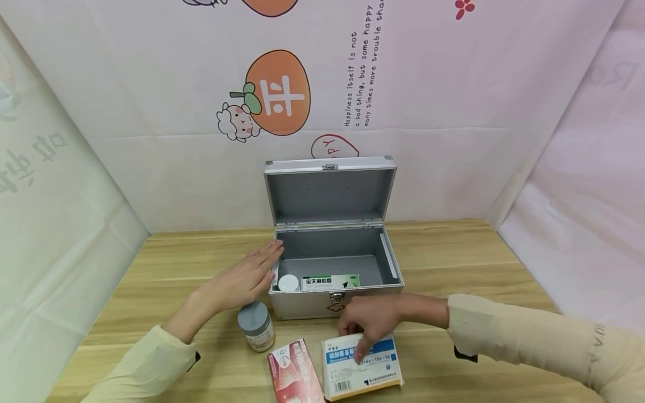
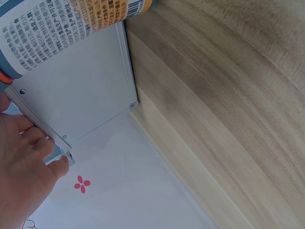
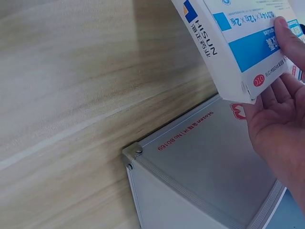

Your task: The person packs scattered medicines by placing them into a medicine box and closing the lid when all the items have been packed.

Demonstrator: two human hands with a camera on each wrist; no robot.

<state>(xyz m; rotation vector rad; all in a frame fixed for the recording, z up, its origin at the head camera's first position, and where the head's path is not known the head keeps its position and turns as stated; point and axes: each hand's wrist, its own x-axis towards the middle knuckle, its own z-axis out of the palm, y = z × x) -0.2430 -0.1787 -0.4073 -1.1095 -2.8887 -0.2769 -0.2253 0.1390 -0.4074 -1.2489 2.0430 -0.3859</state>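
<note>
My right hand (image 1: 375, 319) grips a white and blue medicine box (image 1: 360, 372) in front of the case, thumb on its printed face and fingers behind its far edge. In the right wrist view the same box (image 3: 252, 38) is tilted, close to the case's front. My left hand (image 1: 247, 277) rests on the left rim of the silver first-aid case (image 1: 302, 305), fingers extended over the edge. The case's lid stands up. Inside it, along the front wall, are a white round cap (image 1: 289, 282) and a green and white medicine box (image 1: 330, 282).
A jar with a grey lid (image 1: 257, 327) stands below my left wrist, left of the case. A red and pink box (image 1: 296, 372) lies on the wooden table (image 1: 448, 257) beside the held box. White printed cloth (image 1: 443, 140) hangs behind and at the sides.
</note>
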